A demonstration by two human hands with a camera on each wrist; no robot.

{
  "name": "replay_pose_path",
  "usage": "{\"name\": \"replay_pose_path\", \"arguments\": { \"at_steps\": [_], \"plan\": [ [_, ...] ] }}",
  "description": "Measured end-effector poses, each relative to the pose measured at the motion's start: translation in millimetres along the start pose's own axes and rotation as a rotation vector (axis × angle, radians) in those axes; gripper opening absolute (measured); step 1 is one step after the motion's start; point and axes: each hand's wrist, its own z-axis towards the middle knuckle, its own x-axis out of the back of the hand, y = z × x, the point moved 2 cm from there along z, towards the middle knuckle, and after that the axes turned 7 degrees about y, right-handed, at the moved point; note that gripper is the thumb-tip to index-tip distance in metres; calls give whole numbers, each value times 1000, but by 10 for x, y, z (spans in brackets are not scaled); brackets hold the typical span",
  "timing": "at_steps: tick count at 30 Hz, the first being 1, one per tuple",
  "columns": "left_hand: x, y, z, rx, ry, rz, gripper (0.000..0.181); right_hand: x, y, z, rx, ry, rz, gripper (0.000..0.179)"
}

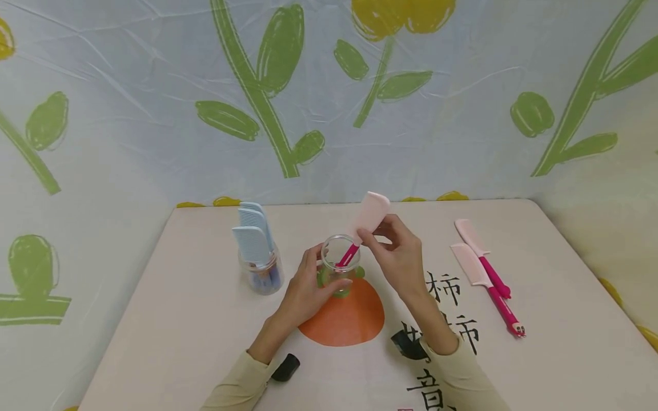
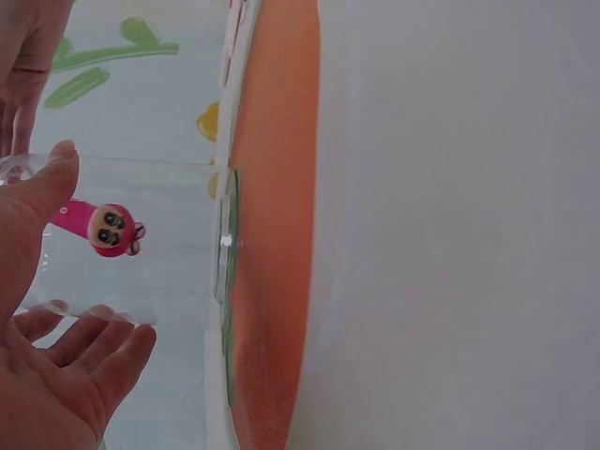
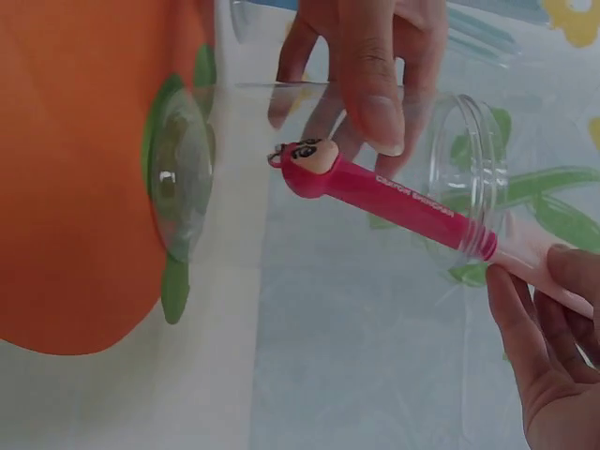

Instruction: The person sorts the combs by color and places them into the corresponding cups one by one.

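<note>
My left hand (image 1: 307, 291) holds a clear glass jar (image 1: 331, 256) from the side, thumb on the near side and fingers round the back. The jar stands upright over an orange printed shape on the table. With thumb and fingers, my right hand (image 1: 401, 260) pinches a pale pink comb (image 1: 372, 212) low on its wide head. Its dark pink handle (image 3: 394, 199) slants down inside the jar, cartoon-head end lowest. In the right wrist view that end hangs above the jar's bottom (image 3: 183, 178), apart from it.
To the left, several light blue combs (image 1: 252, 242) stand in another glass jar (image 1: 265, 281). Two more pink combs (image 1: 473, 262) with dark pink handles lie partly overlapping at the right. A patterned cloth (image 1: 154, 114) hangs behind the pale table (image 1: 190, 319).
</note>
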Motion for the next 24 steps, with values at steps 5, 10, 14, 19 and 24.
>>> {"name": "replay_pose_path", "arguments": {
  "at_steps": [5, 10, 14, 19, 24],
  "plan": [
    [3, -9, 2, -12, 6, -9, 89, -36, 17, -20, -19, -34, -33, 34],
    [0, -15, 2, -9, 1, -13, 88, -58, 38, -38, -12, -64, -85, 36],
    [-1, -19, 2, 2, -2, -13, 88, -84, 61, -46, 16, -94, -120, 36],
    [0, -15, 0, 9, 0, -16, 88, -107, 72, -50, 19, -101, -120, 37],
    [-1, -10, 2, 23, -5, -20, 88, -114, 78, -50, -9, -108, -145, 38]
  ]
}}
